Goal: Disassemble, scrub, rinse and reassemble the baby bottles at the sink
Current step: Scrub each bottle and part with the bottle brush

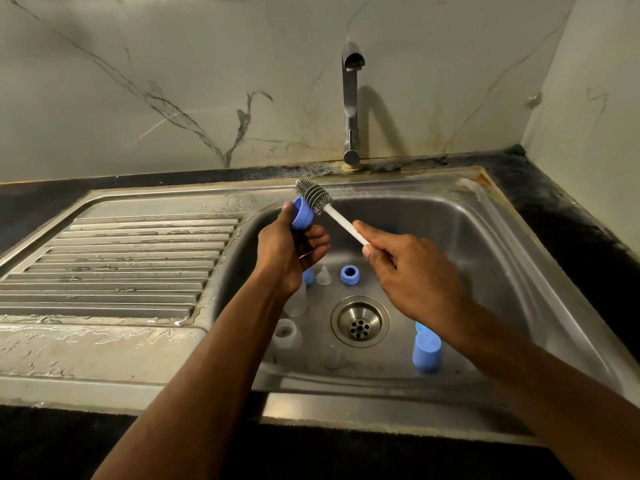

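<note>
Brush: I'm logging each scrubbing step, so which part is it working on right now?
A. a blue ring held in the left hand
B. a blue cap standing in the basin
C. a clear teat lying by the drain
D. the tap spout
A: the brush head presses against the blue ring gripped in the left hand, while the right hand holds the handle.

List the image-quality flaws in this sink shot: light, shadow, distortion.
Head view: dim, warm light; the faucet casts a curved shadow on the marble wall behind; wide-angle lens bows the sink rim and counter edge; clear bottle parts in the basin look soft, hard to resolve.
</note>
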